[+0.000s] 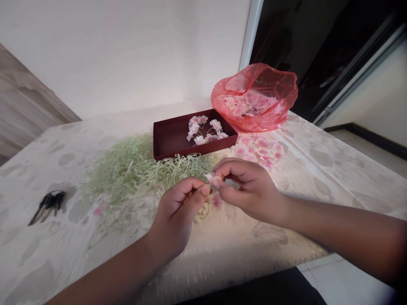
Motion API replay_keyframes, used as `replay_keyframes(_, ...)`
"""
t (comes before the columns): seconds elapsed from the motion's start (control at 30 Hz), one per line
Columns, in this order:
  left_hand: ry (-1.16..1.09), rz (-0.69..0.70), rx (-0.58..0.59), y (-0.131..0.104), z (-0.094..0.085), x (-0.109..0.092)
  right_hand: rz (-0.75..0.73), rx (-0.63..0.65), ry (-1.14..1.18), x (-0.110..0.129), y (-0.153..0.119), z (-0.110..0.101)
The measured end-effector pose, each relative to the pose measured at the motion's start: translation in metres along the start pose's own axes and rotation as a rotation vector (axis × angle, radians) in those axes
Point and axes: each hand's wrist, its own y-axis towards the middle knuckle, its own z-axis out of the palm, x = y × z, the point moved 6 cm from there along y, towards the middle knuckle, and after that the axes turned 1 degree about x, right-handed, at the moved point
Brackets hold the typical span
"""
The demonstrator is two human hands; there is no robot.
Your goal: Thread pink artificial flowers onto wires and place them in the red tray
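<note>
My right hand (246, 186) pinches a small pale pink artificial flower (210, 178) between thumb and fingers. Close beside it, my left hand (179, 212) is closed, thumb against forefinger, at the base of the same flower; any stem or wire between those fingertips is too small to make out. Beyond my hands stands a dark maroon open box (173, 140). Several white-pink flowers (200, 139) joined by thin wire lie in its right half. A loose heap of pale green shredded filler (127, 169) spreads in front and left of the box.
A red translucent plastic bag (222, 110) holding many pink petals stands behind right. Loose pink petals (260, 150) lie before it. Keys (49, 203) rest on the left of the patterned tablecloth (104, 271). A white wall (127, 55) rises behind.
</note>
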Motion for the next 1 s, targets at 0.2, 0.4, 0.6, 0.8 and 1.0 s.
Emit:
replay_keyframes(0.2,0.019,0.011,-0.008,-0.001,0.000,-0.001,0.008,0.031,0.000,0.000,0.000,0.002)
replay_keyframes(0.4,0.007,0.027,0.006,0.000,0.001,-0.001,0.003,0.049,-0.028,0.000,-0.001,0.004)
replay_keyframes(0.6,-0.035,0.017,0.009,0.001,0.000,0.000,0.010,0.092,-0.040,-0.001,-0.001,0.004)
replay_keyframes(0.8,-0.039,0.005,0.055,0.004,0.002,0.001,0.142,0.158,0.161,-0.009,0.002,0.004)
replay_keyframes(1.0,0.067,0.185,-0.027,0.001,-0.005,-0.005,0.364,-0.002,0.315,-0.019,0.009,-0.007)
